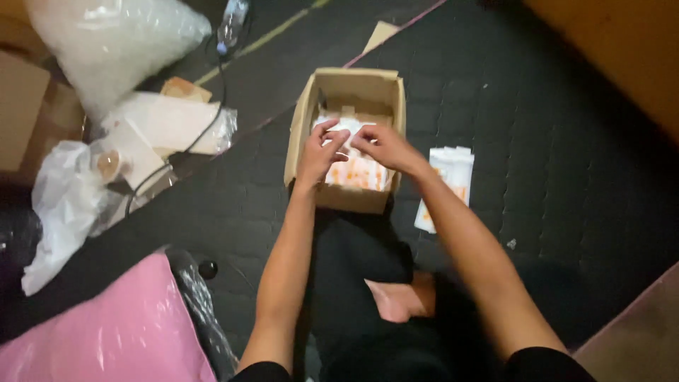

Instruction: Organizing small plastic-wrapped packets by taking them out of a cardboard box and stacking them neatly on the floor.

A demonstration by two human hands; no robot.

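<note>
An open cardboard box stands on the dark mat in front of me, filled with white packets printed in orange. Both my hands reach into it. My left hand and my right hand meet over the packets, fingers pinching a small white packet between them. The view is blurred, so the exact grip is hard to make out.
A short stack of similar white packets lies on the mat right of the box. Clear plastic bags, cardboard pieces and a black cable crowd the left. A pink bag sits at bottom left. My foot rests below the box.
</note>
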